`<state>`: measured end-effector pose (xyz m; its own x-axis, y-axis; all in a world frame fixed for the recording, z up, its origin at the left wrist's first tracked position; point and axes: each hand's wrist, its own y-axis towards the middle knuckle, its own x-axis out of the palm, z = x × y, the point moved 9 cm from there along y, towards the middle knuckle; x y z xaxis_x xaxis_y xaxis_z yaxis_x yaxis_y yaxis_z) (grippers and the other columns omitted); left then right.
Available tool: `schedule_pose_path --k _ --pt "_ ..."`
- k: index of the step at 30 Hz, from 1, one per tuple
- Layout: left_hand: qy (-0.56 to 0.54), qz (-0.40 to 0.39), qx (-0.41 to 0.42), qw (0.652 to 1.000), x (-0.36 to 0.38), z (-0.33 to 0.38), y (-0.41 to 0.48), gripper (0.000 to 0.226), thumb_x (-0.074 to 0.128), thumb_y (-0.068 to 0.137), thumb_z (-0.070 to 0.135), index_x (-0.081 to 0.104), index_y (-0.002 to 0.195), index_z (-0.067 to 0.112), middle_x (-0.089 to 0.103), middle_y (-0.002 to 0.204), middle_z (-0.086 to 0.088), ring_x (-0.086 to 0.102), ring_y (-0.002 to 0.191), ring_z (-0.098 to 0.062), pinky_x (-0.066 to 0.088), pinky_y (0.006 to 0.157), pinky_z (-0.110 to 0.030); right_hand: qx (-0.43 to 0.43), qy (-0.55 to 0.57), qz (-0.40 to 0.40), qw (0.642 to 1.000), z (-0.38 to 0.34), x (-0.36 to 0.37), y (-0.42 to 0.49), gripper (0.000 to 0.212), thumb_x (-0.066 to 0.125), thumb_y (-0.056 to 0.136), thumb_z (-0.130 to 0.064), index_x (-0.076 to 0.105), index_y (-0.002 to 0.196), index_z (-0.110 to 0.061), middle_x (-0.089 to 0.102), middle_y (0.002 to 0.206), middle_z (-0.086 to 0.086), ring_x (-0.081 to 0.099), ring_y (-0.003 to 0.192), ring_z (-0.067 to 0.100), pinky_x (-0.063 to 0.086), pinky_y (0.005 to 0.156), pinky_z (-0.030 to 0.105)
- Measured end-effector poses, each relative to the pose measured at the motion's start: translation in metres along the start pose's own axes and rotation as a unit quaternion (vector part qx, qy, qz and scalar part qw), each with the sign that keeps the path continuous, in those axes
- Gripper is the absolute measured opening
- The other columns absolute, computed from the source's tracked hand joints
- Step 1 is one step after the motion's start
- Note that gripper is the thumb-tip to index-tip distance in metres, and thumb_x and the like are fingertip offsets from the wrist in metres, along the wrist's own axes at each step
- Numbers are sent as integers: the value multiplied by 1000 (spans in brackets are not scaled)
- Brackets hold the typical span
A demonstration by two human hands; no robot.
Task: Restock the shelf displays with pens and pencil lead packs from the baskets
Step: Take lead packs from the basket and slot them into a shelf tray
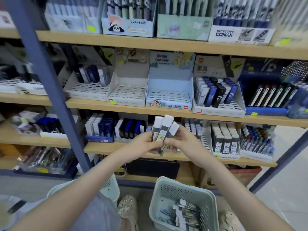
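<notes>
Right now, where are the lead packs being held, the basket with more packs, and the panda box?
Held lead packs [163, 130]: head view, middle pack's dark body.
Basket with packs [175, 190]: head view, perforated back wall.
Panda box [116, 28]: head view, panda picture.

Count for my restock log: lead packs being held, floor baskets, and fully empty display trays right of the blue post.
Held lead packs: 3
Floor baskets: 2
Empty display trays: 2
Total: 7
</notes>
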<state>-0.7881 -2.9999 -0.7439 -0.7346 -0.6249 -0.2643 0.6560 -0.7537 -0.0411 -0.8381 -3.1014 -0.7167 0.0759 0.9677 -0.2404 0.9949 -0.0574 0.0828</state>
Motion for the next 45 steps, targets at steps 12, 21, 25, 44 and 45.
schedule_pose_path --k 12,21,25,44,45 --pt "-18 112 59 992 -140 65 -14 22 52 97 14 58 118 13 71 105 -10 69 94 -17 55 79 -25 -116 8 58 992 -107 30 92 12 55 94 -13 53 102 -23 60 78 -1 54 60 13 42 53 29" --pt "-147 302 88 938 -233 36 -10 7 53 96 10 60 98 10 69 80 -2 66 73 -13 55 64 -20 -120 -14 108 987 -107 58 171 12 59 92 -15 50 94 -24 63 93 -4 61 79 1 48 70 23" --pt "-184 333 85 921 -251 19 2 7 51 97 8 58 96 10 65 82 -7 63 69 -13 54 60 -19 -115 -59 122 984 -104 62 205 12 57 93 -19 48 96 -25 63 95 -3 61 90 12 50 80 34" --pt "-173 262 117 942 -277 8 40 8 55 94 5 60 99 3 72 85 -6 70 79 -15 56 69 -23 -30 -170 216 961 -90 43 298 25 64 88 -25 54 79 -4 58 73 11 55 69 25 38 59 31" --pt "-180 262 114 941 -278 6 40 8 55 93 4 60 100 4 72 84 -6 70 79 -15 56 69 -23 -38 -151 222 963 -90 42 298 25 64 89 -23 58 91 2 61 78 15 58 73 27 39 58 29"
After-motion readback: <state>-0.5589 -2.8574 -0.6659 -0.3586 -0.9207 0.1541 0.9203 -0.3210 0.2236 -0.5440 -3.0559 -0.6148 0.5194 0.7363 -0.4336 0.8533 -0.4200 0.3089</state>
